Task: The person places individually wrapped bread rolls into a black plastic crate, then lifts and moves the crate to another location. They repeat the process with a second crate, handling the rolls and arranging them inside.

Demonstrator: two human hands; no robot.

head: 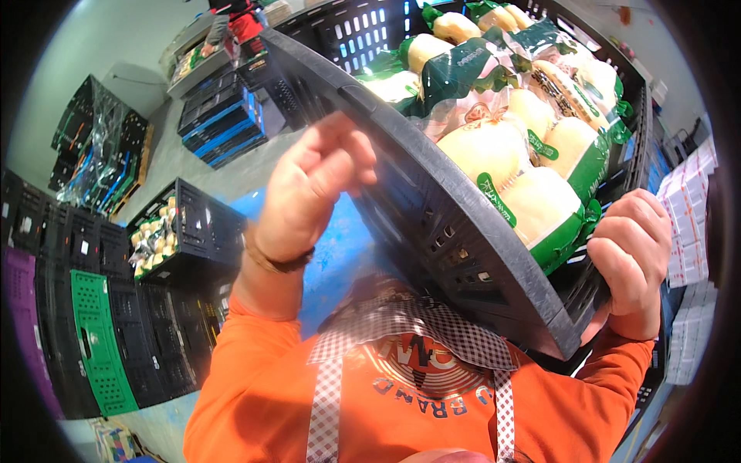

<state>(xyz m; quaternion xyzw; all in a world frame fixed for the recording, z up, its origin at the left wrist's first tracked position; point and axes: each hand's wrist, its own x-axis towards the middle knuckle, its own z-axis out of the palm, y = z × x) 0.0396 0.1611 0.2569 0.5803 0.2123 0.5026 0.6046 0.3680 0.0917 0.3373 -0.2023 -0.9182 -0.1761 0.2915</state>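
A black plastic crate [463, 220] is tilted in front of my chest. In it lie several clear and green plastic bags of pale, rounded produce [498, 156], whose exact kind I cannot tell. My right hand [631, 249] grips the crate's rim at its near right corner. My left hand [321, 185] is raised beside the crate's long left side, fingers partly curled and slightly blurred; it holds nothing that I can see. Whether its fingertips touch the crate wall is unclear.
At left, another black crate [211, 226] holds similar bags, near stacked black crates, a green crate [98, 341] and a purple one [29, 324]. Blue and black crates [223, 127] stand farther back, close to a person in red [243, 23]. White boxes [689, 214] are stacked at right.
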